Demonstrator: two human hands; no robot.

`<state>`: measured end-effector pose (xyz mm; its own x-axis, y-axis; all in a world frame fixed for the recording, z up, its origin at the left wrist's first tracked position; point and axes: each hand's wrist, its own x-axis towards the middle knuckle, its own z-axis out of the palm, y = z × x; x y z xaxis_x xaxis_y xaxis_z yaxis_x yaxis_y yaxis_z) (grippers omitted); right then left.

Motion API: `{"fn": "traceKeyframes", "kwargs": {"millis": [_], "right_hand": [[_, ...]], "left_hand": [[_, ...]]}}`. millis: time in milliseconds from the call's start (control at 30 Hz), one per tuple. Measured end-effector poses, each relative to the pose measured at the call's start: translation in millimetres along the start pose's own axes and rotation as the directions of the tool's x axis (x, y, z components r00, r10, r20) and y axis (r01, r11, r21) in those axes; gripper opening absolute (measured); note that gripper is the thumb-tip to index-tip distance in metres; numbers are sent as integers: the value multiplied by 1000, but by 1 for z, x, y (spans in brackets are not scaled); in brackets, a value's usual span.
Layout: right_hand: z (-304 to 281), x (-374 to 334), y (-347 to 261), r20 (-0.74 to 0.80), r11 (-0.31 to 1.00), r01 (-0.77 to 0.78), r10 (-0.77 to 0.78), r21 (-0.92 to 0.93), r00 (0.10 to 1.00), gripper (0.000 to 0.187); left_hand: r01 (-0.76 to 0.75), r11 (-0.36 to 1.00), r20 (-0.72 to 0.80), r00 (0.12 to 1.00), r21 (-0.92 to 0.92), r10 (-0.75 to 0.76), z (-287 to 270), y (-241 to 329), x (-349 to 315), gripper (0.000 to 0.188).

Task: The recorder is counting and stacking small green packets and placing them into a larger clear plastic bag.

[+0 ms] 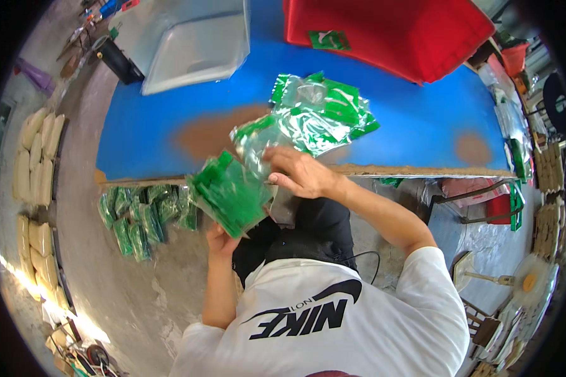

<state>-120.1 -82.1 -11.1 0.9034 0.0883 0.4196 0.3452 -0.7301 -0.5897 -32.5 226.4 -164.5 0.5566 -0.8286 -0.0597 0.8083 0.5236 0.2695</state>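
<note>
My left hand (219, 240) holds up a stack of green-printed clear plastic bags (227, 191) from below, just in front of the blue table's edge. My right hand (299, 173) grips one clear bag (253, 146) at the top of that stack, fingers closed on its edge. A loose heap of the same green and clear bags (317, 113) lies on the blue table (170, 119) right behind my right hand.
A red crate (390, 31) and a clear plastic tub (192, 47) stand at the table's far side. Bundles of green bags (141, 217) lie on the concrete floor at left. Tan sacks (36, 157) line the far left. A metal stand (484, 201) is at right.
</note>
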Motion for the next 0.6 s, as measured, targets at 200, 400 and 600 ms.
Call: {"fn": "traceKeyframes", "kwargs": {"millis": [200, 400, 600], "right_hand": [[-28, 37, 24, -282, 895, -432, 444, 108, 850, 43], [-20, 18, 52, -109, 719, -294, 293, -630, 950, 69], [23, 11, -17, -65, 933, -66, 46, -354, 997, 33]], "left_hand": [[43, 995, -128, 991, 86, -32, 41, -6, 20, 62], [-20, 999, -3, 1000, 40, 20, 44, -19, 11, 70], [-3, 994, 107, 994, -107, 15, 60, -26, 20, 69]]}}
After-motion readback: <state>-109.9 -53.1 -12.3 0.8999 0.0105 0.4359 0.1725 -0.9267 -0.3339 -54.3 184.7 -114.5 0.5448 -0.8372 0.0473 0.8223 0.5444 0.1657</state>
